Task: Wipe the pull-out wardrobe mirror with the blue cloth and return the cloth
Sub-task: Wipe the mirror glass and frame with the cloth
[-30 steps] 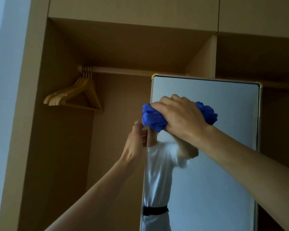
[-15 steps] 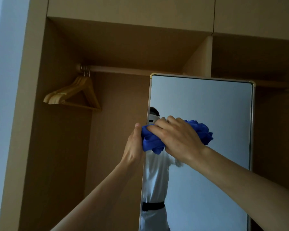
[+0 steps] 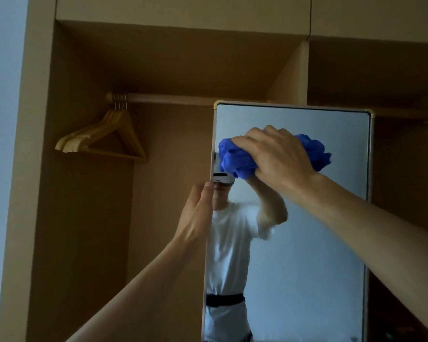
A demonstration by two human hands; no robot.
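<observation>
So closest to the camera you've got both forearms reaching up toward the mirror (image 3: 307,243), which I'll use as the reference for everything. The left hand (image 3: 195,215) sits on the mirror's left edge about a third of the way down, fingers (image 3: 206,193) mostly straight and together, wrapped just around the frame to steady it, same spot as half a second ago. The right hand (image 3: 274,154) is the one that's moved: it has the blue cloth (image 3: 235,159) bunched up in a ball, fingers curled tight over it, pressing it flat on the glass. A moment back the cloth was lower, level with the left hand's fingertips, and now it's swung back up toward the upper left part of the mirror, near the top corner, roughly where it was a second ago. So it reads to me as an up-and-down scrubbing stroke along the left side, still mid-wipe. My guess is the top left is getting covered, but the right side and the whole lower half still look untouched by this pass, and there's a faint smeary patch just under the cloth. Returning the cloth is nowhere close yet. Behind the mirror, to its upper left, wooden hangers (image 3: 101,139) hang off the rail (image 3: 171,98) inside the open wardrobe (image 3: 35,169).
</observation>
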